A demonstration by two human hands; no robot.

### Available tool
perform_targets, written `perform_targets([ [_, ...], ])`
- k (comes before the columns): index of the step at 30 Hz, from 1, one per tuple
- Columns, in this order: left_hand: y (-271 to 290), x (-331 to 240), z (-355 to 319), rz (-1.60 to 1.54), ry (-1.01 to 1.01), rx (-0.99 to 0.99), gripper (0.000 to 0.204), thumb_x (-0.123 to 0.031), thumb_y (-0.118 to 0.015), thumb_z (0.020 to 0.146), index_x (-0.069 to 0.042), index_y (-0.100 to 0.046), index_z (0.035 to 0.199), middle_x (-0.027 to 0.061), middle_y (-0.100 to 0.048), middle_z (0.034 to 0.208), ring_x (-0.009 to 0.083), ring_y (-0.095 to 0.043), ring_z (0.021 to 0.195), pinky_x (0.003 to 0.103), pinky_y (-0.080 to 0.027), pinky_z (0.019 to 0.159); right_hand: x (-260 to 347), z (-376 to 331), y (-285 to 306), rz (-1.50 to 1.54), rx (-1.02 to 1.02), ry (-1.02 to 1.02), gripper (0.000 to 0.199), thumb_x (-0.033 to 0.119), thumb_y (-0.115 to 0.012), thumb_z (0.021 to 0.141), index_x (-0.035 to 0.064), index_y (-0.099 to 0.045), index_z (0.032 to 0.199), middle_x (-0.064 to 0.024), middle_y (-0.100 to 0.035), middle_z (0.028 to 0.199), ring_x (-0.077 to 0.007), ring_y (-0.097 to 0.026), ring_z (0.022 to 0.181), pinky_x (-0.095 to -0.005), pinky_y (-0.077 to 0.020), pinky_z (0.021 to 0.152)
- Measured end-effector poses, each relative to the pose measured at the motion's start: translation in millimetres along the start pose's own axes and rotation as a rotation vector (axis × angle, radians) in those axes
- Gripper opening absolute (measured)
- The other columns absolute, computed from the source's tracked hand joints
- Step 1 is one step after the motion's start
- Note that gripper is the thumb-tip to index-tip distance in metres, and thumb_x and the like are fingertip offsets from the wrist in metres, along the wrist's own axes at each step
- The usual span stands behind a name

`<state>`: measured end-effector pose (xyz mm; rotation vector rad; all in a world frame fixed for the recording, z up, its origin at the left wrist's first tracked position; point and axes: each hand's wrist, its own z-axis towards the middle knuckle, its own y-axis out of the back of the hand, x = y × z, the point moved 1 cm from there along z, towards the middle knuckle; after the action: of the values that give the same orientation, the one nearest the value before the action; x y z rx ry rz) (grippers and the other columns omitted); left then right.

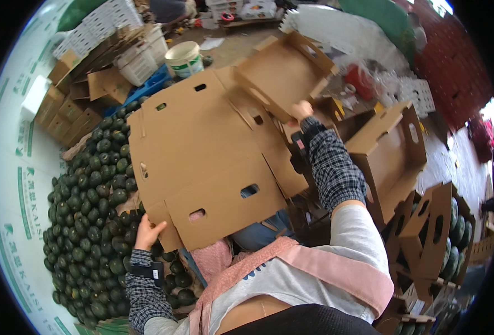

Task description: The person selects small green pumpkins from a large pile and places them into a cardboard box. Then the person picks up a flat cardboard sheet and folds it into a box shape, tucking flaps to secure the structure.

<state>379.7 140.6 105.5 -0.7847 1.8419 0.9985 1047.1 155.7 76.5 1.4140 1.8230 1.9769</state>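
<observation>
A large flat cardboard box blank (202, 142) with oval cut-outs and creased flaps stretches in front of me, over my lap. My left hand (146, 231) is at its near left corner, thumb spread from the fingers and touching the small corner flap. My right hand (301, 111) reaches forward, closed on the near corner of a folded cardboard tray (283, 70) with hand holes. This tray overlaps the blank's far right part. Dark green avocado-like fruits (90, 212) lie heaped beside my left hand.
Another folded cardboard tray (394, 153) leans at right. Below it, cardboard boxes (425, 229) hold green fruits. A white bucket (184, 60), a white plastic crate (142, 56) and cardboard boxes (71, 114) stand behind the heap. Printed white sheeting (12, 184) borders the left.
</observation>
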Motion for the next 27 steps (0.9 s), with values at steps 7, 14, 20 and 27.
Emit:
perform_targets([
  [7,-8.1,12.2,4.6,-0.014,-0.138,-0.075,0.07,0.004,-0.069,0.081,0.0,-0.033,0.142,0.0138,-0.053,0.132,0.0237,-0.054,0.119,0.037,-0.048,0.097,-83.4,-1.5,-56.7,0.414,0.27,-0.177,0.054,0.052,-0.062,0.082,0.0028,-0.067,0.104,-0.0203,-0.068,0.096,-0.0341,-0.068,0.085,-0.0453,-0.057,0.066],
  [14,3.0,-27.2,-14.0,-0.141,0.07,-0.157,0.033,-0.015,-0.052,0.098,0.003,-0.054,0.126,0.0078,-0.063,0.117,0.0153,-0.062,0.099,0.03,-0.05,0.085,58.4,-160.4,19.3,-0.017,0.351,0.221,0.074,0.056,-0.046,0.093,-0.0167,-0.056,0.104,-0.0309,-0.065,0.097,-0.0382,-0.068,0.084,-0.0422,-0.0571,0.064],
  [20,45.9,-53.0,-46.5,0.208,-0.225,-0.05,0.037,-0.003,-0.039,0.099,0.005,-0.047,0.134,0.0083,-0.06,0.125,0.0174,-0.057,0.111,0.029,-0.046,0.095,48.5,-147.5,70.4,-0.228,0.222,0.926,0.021,0.016,-0.048,0.092,-0.0022,-0.057,0.088,-0.0255,-0.062,0.095,-0.0438,-0.058,0.088,-0.0469,-0.0483,0.075],
  [27,69.5,-109.3,-47.0,-0.129,-0.571,-0.418,0.044,-0.015,-0.062,0.093,0.003,-0.049,0.13,0.0101,-0.058,0.124,0.0152,-0.059,0.108,0.03,-0.048,0.092,70.6,-190.8,105.3,0.718,0.457,0.777,0.054,-0.017,-0.044,0.08,-0.0017,-0.051,0.132,-0.0095,-0.059,0.125,-0.0152,-0.051,0.118,-0.0266,-0.0413,0.098],
])
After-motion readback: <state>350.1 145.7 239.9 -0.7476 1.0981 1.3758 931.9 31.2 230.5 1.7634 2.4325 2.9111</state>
